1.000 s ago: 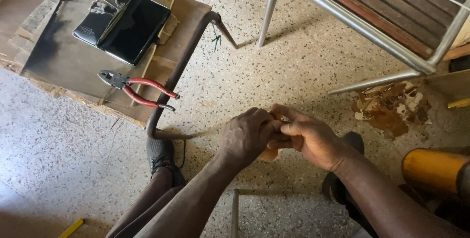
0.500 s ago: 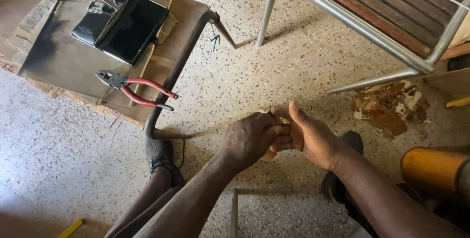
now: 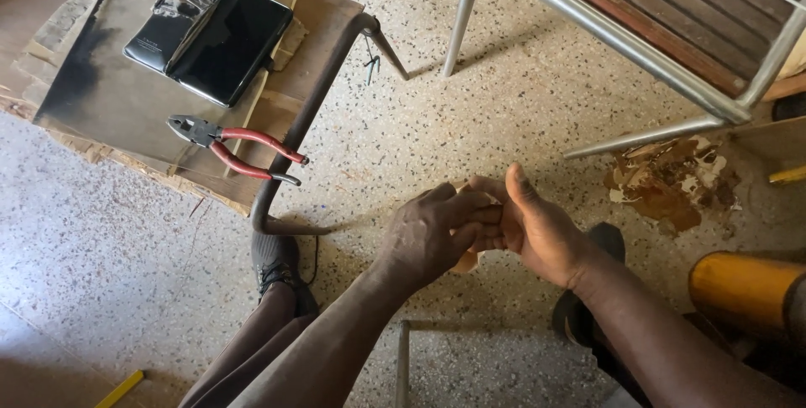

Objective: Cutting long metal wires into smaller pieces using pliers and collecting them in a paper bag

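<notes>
My left hand (image 3: 428, 236) and my right hand (image 3: 537, 227) meet in the middle of the view, above the speckled floor. Together they close on a small tan object (image 3: 466, 258), of which only a corner shows below the fingers. The left fingers curl over it; the right palm is turned up with the thumb raised. Red-handled pliers (image 3: 239, 148) lie to the upper left on a cardboard sheet (image 3: 101, 97), well apart from both hands.
A black folded case (image 3: 214, 30) rests on the cardboard. A bent metal bar (image 3: 306, 114) runs along its edge. A metal-framed wooden bench (image 3: 655, 30) stands at the upper right, a yellow cylinder (image 3: 743, 290) at the right. My shoes (image 3: 277, 261) are on the floor.
The right hand has opened out from a curled grip, its thumb now raised. Both hands stay in the same spot around the small tan object.
</notes>
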